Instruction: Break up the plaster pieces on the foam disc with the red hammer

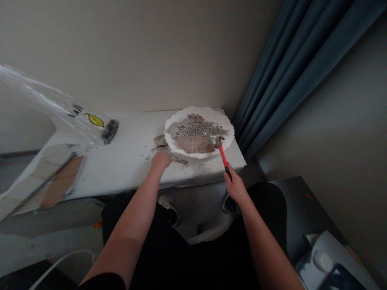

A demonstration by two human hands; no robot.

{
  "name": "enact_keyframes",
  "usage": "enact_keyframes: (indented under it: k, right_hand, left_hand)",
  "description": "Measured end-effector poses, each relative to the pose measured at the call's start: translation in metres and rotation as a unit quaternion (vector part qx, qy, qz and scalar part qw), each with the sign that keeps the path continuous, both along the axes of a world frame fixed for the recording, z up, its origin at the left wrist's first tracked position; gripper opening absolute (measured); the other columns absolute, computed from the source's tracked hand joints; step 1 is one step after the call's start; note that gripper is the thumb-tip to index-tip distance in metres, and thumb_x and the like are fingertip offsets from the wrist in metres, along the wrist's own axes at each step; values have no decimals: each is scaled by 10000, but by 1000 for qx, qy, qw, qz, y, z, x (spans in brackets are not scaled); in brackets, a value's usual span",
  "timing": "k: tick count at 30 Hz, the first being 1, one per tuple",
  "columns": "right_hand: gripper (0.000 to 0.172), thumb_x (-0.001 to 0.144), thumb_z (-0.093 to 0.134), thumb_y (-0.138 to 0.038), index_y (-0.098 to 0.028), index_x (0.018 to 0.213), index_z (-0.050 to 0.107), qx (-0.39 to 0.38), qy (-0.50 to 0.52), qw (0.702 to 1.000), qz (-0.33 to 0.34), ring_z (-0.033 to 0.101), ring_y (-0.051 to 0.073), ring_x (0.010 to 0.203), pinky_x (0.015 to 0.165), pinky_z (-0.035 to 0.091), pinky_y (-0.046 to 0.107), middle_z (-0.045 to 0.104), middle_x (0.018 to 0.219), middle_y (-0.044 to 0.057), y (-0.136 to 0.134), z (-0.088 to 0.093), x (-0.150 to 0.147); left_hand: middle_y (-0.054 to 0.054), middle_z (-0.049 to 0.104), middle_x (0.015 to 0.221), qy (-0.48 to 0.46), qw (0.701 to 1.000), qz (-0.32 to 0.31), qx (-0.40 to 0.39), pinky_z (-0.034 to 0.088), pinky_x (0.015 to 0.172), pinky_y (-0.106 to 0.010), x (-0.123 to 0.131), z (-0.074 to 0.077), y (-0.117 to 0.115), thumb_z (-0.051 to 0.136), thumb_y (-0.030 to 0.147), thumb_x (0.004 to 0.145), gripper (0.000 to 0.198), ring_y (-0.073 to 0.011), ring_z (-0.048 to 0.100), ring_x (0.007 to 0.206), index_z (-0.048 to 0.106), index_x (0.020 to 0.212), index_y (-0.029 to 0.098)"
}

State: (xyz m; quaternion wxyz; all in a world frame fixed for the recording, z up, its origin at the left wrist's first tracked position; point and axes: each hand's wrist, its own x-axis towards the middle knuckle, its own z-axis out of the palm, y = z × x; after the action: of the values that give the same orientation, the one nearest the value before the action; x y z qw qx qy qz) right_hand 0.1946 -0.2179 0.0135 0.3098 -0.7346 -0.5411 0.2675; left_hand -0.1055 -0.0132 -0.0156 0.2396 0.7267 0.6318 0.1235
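Note:
My right hand [235,185] is wrapped round the dark grip of a hammer [223,155] with a red handle. The hammer's head rests over the right part of a round white slab [199,156] with an uneven, scalloped rim. Grey crumbled rubble [196,128] covers the slab's far half, and a brown, pitted flat piece [193,143] lies in its near half. Something small and green shows beside the hammer head. My left hand [161,160] is closed at the slab's near left edge; whatever its fingers hold is hidden. Thin sticks [180,160] lie just right of it.
The slab stands on a white-topped table [130,169] against the wall. At the left are a clear plastic bag [87,121] with dark bits inside, a brown cardboard piece [63,179] and a thin rod [45,181]. A blue curtain [281,72] hangs at the right.

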Motion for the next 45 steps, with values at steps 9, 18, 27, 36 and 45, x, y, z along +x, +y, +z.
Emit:
enact_keyframes:
  k: [9,18,27,36,45]
  right_hand:
    - [593,961,433,-318,-195,1534,344,3,11,1000,3,554,290,1274,1030,446,451,590,1374,138,-1,0,0]
    - [595,965,417,-327,-188,1538,336,2,22,1000,10,579,265,1249,1030,451,410,618,1339,131,-1,2,2]
    - [594,968,423,-315,-186,1541,329,-1,21,1000,14,563,274,1269,1040,442,428,616,1339,145,-2,1,3]
    - [606,968,424,-312,-181,1549,308,-4,27,1000,16,545,277,1288,1057,428,439,603,1357,140,-1,3,3]
    - [600,964,426,-307,-174,1541,331,-3,29,999,18,519,296,1311,1068,416,459,574,1389,147,0,7,4]
  left_hand:
    - [-25,691,836,-189,977,-35,95,502,700,-261,84,47,6,574,326,844,220,-134,597,714,670,972,175]
    - [20,616,670,-358,925,-127,-11,447,529,-243,154,19,-1,651,322,768,162,-119,576,543,561,787,188]
    - [-6,666,708,-363,926,-101,-12,425,484,-240,158,11,4,639,306,782,139,-108,562,465,585,812,181]
    - [3,635,665,-336,936,-104,-4,432,505,-248,157,15,4,616,281,803,109,-124,579,479,584,787,179]
    - [-3,647,680,-234,963,-114,74,450,636,-267,156,12,3,597,316,839,142,-156,602,626,637,867,182]
